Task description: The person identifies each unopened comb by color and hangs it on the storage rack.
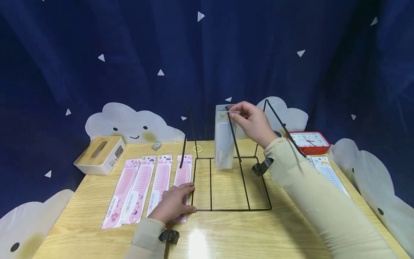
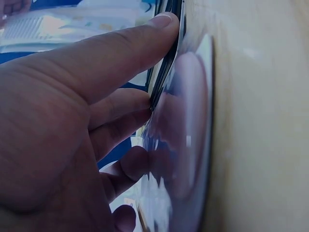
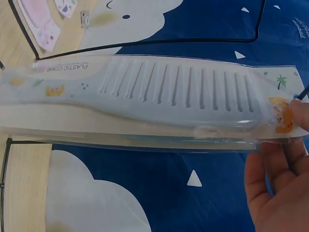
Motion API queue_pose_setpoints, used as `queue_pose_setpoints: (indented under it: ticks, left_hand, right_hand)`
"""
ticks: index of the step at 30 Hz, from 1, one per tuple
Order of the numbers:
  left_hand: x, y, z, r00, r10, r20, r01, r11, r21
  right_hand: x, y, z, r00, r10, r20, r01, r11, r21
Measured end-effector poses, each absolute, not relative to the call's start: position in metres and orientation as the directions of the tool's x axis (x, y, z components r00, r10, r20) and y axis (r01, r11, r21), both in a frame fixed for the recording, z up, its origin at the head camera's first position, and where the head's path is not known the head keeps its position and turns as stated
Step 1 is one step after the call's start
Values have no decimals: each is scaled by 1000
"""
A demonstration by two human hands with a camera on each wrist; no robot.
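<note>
The right hand point(image 1: 253, 122) pinches the top end of a pale blue comb point(image 1: 224, 138) in a clear packet, thumb and fingers closed on the packet's upper edge. The comb hangs upright, with its lower end just above the table point(image 1: 226, 230), inside the black wire rack point(image 1: 231, 183). In the right wrist view the fingertips point(image 3: 301, 113) grip the printed end of the packet, and the teeth of the comb show clearly through the plastic.

The left hand point(image 1: 176, 203) lies flat on the table, fingers nearly straight, at about 9 o'clock from the rack's base. Its fingertips touch the left wire of the rack, and the palm rests on the nearest pink comb point(image 1: 182, 180). In the left wrist view one straight finger point(image 2: 120, 53) presses along the dark wire. This hand grips nothing.

Three more pink combs point(image 1: 139, 190) in packets lie side by side at 9 o'clock from the left hand, all with handles toward the person. Beyond them, at about 10 o'clock, stands a white tissue box point(image 1: 100, 154) with a wooden lid. At 2 o'clock from the rack a red clock point(image 1: 308, 141) lies near the far edge of the table, and below it, partly hidden by the right sleeve point(image 1: 310, 194), lies another pale comb point(image 1: 330, 172) in its packet. A yellow rubber band point(image 1: 197, 148) lies at 12 o'clock, just behind the rack. Dark blue curtain point(image 1: 161, 54) hangs behind.
</note>
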State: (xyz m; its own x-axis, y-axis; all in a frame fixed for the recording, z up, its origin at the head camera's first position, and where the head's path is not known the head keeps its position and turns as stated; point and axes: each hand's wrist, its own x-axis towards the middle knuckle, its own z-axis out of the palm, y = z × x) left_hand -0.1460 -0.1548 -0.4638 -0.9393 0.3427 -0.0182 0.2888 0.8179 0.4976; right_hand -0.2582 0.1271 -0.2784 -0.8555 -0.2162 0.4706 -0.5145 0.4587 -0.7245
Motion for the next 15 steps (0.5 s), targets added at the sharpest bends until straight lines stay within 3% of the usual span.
queue_pose_setpoints:
  ticks: [8,15]
  left_hand:
    - [-147,-155,-465,-942,336,-26,277,817,506]
    - [-148,-154,-466,-941,336,-30,277,820,500]
  right_hand:
    - [-259,136,-289,-874,-199,444,-486,405,-775]
    - [-257,166,-323,-855,-100,509,-507,369,-779]
